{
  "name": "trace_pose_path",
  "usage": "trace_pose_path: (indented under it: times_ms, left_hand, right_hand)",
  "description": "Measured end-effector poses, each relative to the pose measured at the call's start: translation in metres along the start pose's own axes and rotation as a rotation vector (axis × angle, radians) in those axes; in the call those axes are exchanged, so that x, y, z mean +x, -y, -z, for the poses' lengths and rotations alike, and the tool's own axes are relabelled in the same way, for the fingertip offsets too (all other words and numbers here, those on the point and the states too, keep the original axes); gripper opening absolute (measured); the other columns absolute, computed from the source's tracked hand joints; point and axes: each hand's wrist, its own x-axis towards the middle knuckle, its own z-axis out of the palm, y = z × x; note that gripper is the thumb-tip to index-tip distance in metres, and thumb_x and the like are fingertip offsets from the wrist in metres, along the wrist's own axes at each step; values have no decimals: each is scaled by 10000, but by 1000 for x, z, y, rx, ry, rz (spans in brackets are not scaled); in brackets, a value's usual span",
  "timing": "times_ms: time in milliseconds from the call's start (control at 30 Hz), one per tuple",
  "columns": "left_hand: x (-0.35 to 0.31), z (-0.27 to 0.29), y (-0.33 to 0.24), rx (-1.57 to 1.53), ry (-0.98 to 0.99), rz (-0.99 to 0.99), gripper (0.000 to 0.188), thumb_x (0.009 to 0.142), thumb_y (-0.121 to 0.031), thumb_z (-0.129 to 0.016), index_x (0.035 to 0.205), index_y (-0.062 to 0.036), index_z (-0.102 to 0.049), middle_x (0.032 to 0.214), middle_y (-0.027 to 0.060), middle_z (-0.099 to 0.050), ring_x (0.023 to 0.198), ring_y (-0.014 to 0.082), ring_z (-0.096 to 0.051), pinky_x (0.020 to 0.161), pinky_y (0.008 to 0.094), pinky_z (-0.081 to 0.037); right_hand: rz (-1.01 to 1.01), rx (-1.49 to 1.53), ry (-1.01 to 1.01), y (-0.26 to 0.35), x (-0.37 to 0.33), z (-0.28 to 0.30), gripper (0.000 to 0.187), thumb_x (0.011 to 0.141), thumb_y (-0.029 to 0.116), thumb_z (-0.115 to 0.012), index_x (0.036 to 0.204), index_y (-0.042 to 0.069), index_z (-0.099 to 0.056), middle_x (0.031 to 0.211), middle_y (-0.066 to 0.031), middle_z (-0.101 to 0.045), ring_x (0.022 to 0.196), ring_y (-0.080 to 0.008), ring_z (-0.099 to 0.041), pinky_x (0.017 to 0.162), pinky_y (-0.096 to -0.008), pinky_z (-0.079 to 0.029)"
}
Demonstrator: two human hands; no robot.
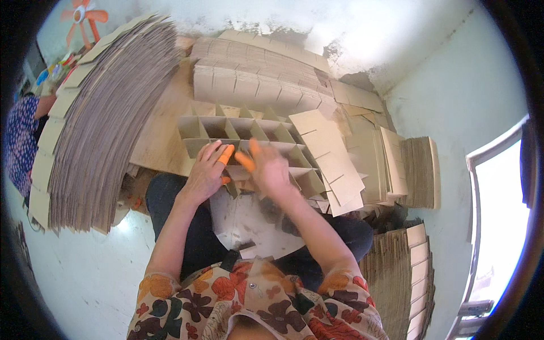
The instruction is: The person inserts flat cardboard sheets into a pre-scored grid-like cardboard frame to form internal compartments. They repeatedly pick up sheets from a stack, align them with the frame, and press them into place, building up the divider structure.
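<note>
In front of me lies a cardboard divider (243, 126), a grid of slotted strips crossing to form several open cells. My left hand (207, 169) is at its near edge, fingers bent over a strip and thumb on the near side, closed on the cardboard. Orange covers wrap some of its fingertips. My right hand (268, 170), also with orange covers, is over the near middle of the grid. Motion smears its fingers, so whether it grips anything cannot be made out. Loose slotted cardboard strips (328, 158) lean against the grid's right side.
A tall row of cardboard strips (113, 119) stands at left, beside another person (22, 141). More stacked strips (249, 79) lie behind the grid. Further stacks stand at right (419, 170) and lower right (391, 277). An orange fan (82, 20) is at far left.
</note>
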Motion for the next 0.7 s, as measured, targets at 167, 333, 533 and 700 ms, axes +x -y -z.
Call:
trace_pose_path:
  times_ms: [167,333,533,700]
  left_hand:
    - [26,-5,6,-3,79,64,831,602,-89,-776,1344,-10,-408,1361,149,-443,1322,322,-332,1082,426,-306]
    - [56,-15,19,17,121,66,813,636,-56,-747,1360,-4,-381,1384,157,-414,1346,324,-294,1089,433,-294]
    - [94,-42,42,97,268,-65,720,657,-42,-733,1310,-22,-431,1379,137,-418,1319,314,-318,1060,416,-322]
    - [91,-65,63,-61,288,14,484,653,-45,-745,1108,-63,-582,1122,133,-592,1045,312,-520,887,401,-421]
  right_hand:
    - [-197,-122,78,-80,39,-23,612,828,393,-647,1194,-61,-462,1087,-210,-556,968,-359,-540,766,-454,-486]
    - [-350,-36,476,-77,52,-12,659,875,553,-506,1149,-46,-498,841,-229,-653,869,-398,-618,791,-475,-481]
    - [-86,305,239,-74,9,25,467,803,369,-692,1044,-18,-594,840,-205,-634,781,-359,-621,650,-431,-506]
    - [-271,-302,52,-157,-24,92,770,693,368,-778,1305,23,-462,1120,-205,-592,1039,-341,-562,893,-404,-438]
